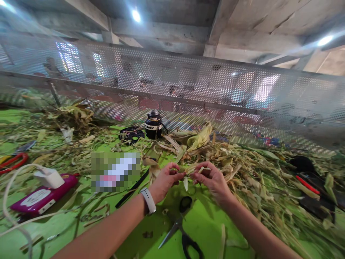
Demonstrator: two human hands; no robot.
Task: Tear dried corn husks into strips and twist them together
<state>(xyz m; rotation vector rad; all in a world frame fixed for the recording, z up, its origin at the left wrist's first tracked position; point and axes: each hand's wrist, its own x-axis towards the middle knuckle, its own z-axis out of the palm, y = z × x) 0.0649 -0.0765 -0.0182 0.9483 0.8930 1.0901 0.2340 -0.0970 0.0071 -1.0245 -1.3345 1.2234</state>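
Scissors, black-handled, lay spread open on the green surface, close under the camera I was monitoring from afar. Just beyond the scissors I had the left hand and the right hand raised near each other, fingertips almost meeting. Left fingers: thumb and forefinger clamped on a small pale husk piece. Right fingers: pinched on its other side, as far as I could make out; a whitish tip hung between the hands, beyond the scissors' farther handle. Wristband, light grey, on the left wrist. Well beyond the scissors and rightward I noted a loose husk heap; beyond and leftward, a dark bottle stood upright. Far left of the scissors: magenta power strip, white adapter plugged in. Farthest beyond them I logged a perforated panel.
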